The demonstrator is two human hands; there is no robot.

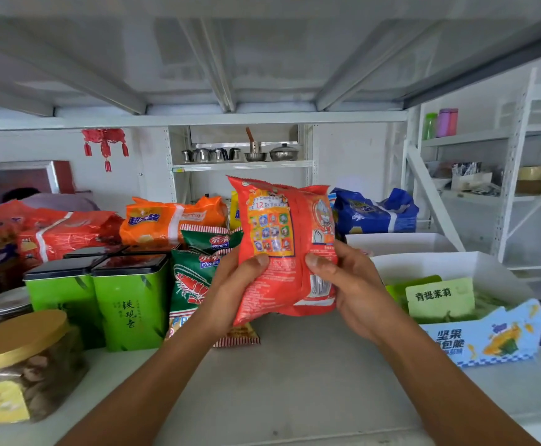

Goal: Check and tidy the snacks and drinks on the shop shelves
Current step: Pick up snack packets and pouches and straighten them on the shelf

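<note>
I hold a red snack bag (282, 239) upright above the white shelf (295, 381), its printed back facing me. My left hand (233, 284) grips its lower left edge, thumb on the front. My right hand (346, 281) grips the lower right edge the same way. Just left of the bag stand green prawn cracker bags (192, 278). Behind them lie orange snack packs (166, 220) and red packs (63, 233). A blue pack (372, 214) lies behind on the right.
Two green tea tins (127, 300) stand left of the prawn crackers. A clear jar with a gold lid (21, 362) sits at the front left. A blue and white display box (488, 339) with a green label card is on the right. Metal shelving (517, 156) lies beyond.
</note>
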